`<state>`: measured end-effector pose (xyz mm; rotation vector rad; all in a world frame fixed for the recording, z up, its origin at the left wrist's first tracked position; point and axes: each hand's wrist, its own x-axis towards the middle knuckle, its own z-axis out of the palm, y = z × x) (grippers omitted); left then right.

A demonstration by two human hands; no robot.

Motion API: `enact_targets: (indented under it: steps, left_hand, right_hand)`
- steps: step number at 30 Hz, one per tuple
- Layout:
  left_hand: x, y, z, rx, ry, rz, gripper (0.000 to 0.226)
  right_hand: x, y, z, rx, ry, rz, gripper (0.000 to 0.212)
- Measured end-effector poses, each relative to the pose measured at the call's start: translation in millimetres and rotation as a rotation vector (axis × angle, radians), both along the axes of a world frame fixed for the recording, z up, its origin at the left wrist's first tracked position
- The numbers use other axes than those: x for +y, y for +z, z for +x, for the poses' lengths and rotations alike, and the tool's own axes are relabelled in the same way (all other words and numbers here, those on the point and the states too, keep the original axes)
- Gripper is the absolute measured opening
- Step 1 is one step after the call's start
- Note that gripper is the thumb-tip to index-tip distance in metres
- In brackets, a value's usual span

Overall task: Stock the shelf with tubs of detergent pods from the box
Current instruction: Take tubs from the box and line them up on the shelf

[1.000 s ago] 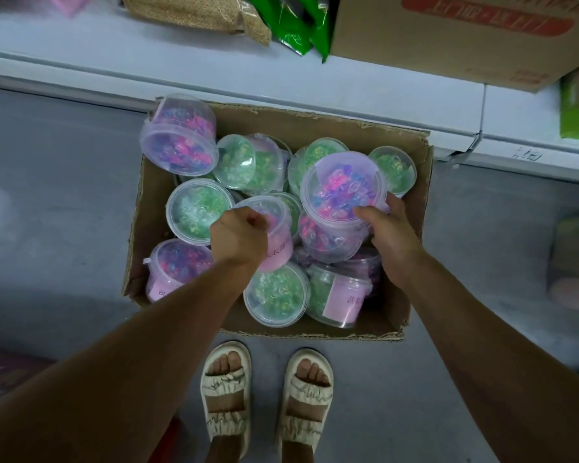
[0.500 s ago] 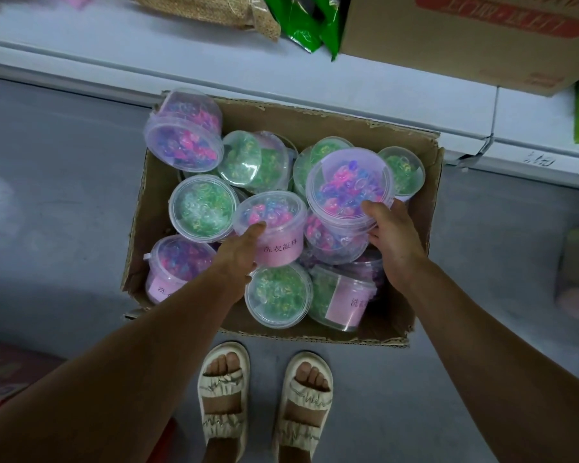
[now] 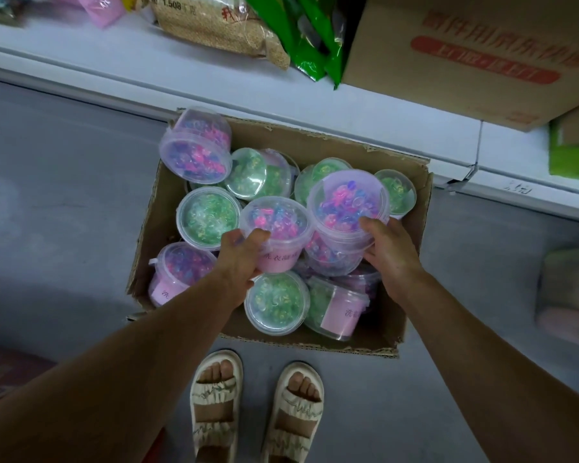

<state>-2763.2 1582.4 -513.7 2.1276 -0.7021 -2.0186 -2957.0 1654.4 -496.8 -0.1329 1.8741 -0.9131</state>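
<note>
Cream sandals (image 3: 254, 409) stand on grey floor, toes just short of the cardboard box (image 3: 411, 248). Left hand (image 3: 239, 262) grips a pink-labelled tub (image 3: 276, 233) by its side. Right hand (image 3: 390, 253) grips a second pink tub (image 3: 345, 215), thumb on the lid rim. Both tubs sit above the box's other green and pink tubs. Beyond: white shelf (image 3: 147, 58) holding a grain sack (image 3: 214, 25), green bags (image 3: 311, 35) and a large carton (image 3: 482, 55).
</note>
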Motion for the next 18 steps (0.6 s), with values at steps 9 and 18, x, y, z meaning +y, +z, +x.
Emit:
enact_targets:
  steps: [9, 18]
  left_hand:
    - [-15, 97, 18, -0.005, 0.017, -0.141, 0.092]
    - [-35, 282, 24, 0.053, 0.047, -0.308, 0.074]
  right_hand:
    - [5, 87, 2, -0.036, -0.118, -0.057, 0.033]
    - [-18, 276, 5, 0.027, -0.02, -0.153, 0.046]
